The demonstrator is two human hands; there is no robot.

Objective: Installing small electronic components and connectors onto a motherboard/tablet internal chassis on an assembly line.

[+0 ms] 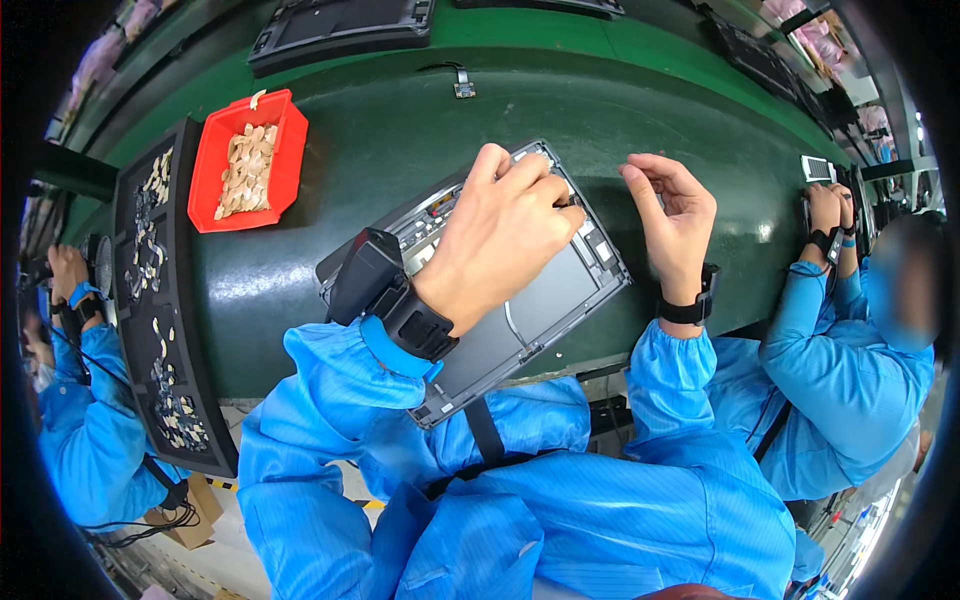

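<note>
An opened grey laptop casing (562, 287) lies tilted at the near edge of the green bench, with inner parts and a white cable showing. My left hand (508, 232) is over its far part, with curled fingers close to the inner parts along the far edge. What those fingertips hold, if anything, is hidden. To the right of the casing, my right hand (680, 215) is raised apart from it. Its thumb and forefinger tips come together, and anything between them is too small to make out.
A red bin (292, 160) of small tan pieces stands at left on the green bench (370, 130). Beside it is a black tray (140, 320) with small parts. A small circuit board (463, 88) with a cable lies farther back. Co-workers sit on both sides.
</note>
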